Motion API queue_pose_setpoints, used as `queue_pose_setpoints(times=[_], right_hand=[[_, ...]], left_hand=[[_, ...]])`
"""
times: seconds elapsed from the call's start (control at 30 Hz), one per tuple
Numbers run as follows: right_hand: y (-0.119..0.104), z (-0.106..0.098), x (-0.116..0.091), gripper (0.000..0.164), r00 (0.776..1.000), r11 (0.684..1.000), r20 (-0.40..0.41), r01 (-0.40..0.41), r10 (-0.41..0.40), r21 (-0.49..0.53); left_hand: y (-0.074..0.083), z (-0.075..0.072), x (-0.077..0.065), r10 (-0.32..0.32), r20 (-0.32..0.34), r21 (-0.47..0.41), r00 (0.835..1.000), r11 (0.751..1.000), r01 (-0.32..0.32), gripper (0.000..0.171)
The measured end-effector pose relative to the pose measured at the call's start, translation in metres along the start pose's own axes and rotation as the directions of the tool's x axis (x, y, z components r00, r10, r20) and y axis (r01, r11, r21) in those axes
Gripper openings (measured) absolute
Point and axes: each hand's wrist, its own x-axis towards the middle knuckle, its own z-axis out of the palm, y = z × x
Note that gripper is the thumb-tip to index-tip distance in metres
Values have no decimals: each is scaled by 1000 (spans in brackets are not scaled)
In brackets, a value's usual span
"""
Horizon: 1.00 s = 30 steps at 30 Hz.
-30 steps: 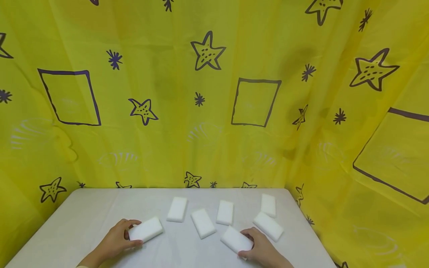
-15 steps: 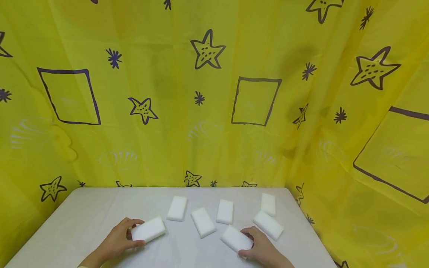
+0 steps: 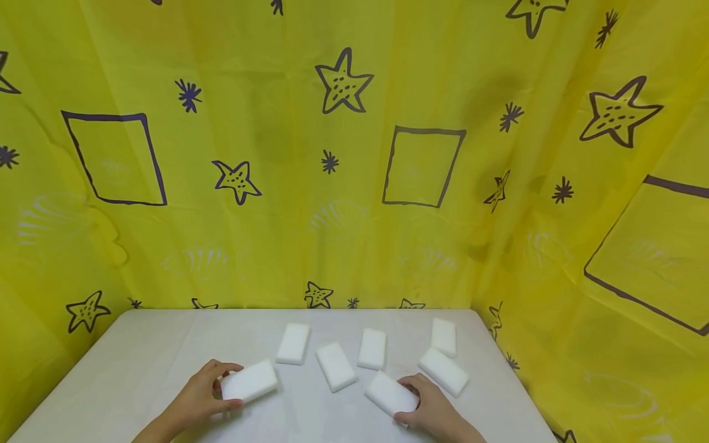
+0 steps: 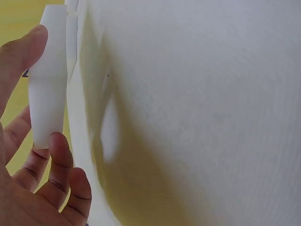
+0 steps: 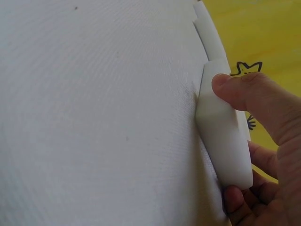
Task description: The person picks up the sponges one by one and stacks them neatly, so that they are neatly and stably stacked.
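Observation:
My left hand point(image 3: 199, 397) holds a white rectangular sponge point(image 3: 249, 381) by its left end. In the left wrist view the thumb lies on one long edge of this sponge point(image 4: 51, 94), fingertips on its near end, and a shadow falls on the table beside it. Toward the front right, my right hand point(image 3: 434, 409) grips a second white sponge point(image 3: 389, 394), lying slanted close on the table. The right wrist view has the thumb across the edge of that sponge point(image 5: 222, 122) and fingers under its near end.
Several like sponges lie on the white table point(image 3: 138, 351): one sponge point(image 3: 293, 343) at back left, a tilted sponge point(image 3: 335, 367) mid-table, another sponge point(image 3: 372, 348) beside it. A sponge point(image 3: 443, 371) overlaps a further sponge point(image 3: 444, 336) at right. A yellow patterned curtain point(image 3: 277, 246) surrounds the table.
My left hand has shifted slightly right with its sponge. The right hand and its sponge stay in place, as do the other sponges.

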Motion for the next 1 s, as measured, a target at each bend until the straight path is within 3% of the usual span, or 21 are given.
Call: queue_pose_setpoints(times=[0.17,0.53,0.8,1.0], right_hand=[[0,1,0,64,1000,1000,-15,24,-24,10],[3,2,-1,62,998,998,-43,54,-53,13],[-1,1,-1,64,1000,1000,-23,3,-2,28],[-1,1,0,63,1000,999,-17,-18,18,28]], left_hand=[[5,2,0,1,12,-9,1000,1000,0,65],[13,8,-2,136,-23,-50,990,989,-137,63],[16,14,-1,204,-35,-67,978,976,-206,61],[18,17,-1,217,-2,-82,976,973,-216,61]])
